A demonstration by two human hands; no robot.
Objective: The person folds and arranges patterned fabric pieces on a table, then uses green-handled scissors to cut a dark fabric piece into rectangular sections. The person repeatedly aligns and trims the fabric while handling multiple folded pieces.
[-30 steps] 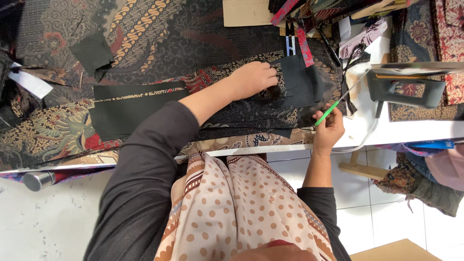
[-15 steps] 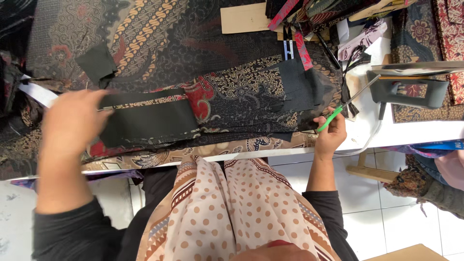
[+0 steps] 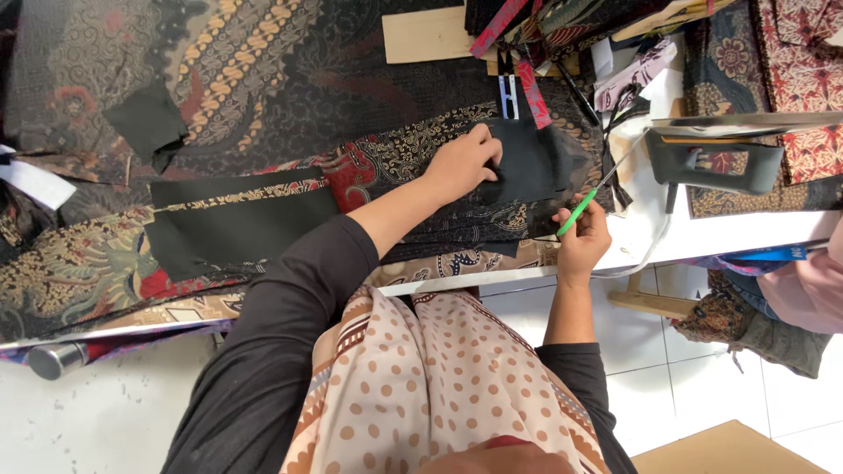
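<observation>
While two hands [image 3: 464, 162] work, one pen [image 3: 577, 211].

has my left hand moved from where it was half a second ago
Yes. The left hand has swung from the far left of the table to the black fabric piece, near the iron.

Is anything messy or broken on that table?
Nothing looks broken. The table edge is crowded with overlapping patterned fabric. One small black piece lies crooked, apart from the black pieces under the left hand.

Iron [image 3: 716, 158] upright on table [image 3: 746, 230]; wooden board [image 3: 428, 35]; metal tube [image 3: 57, 359] at table edge
</observation>
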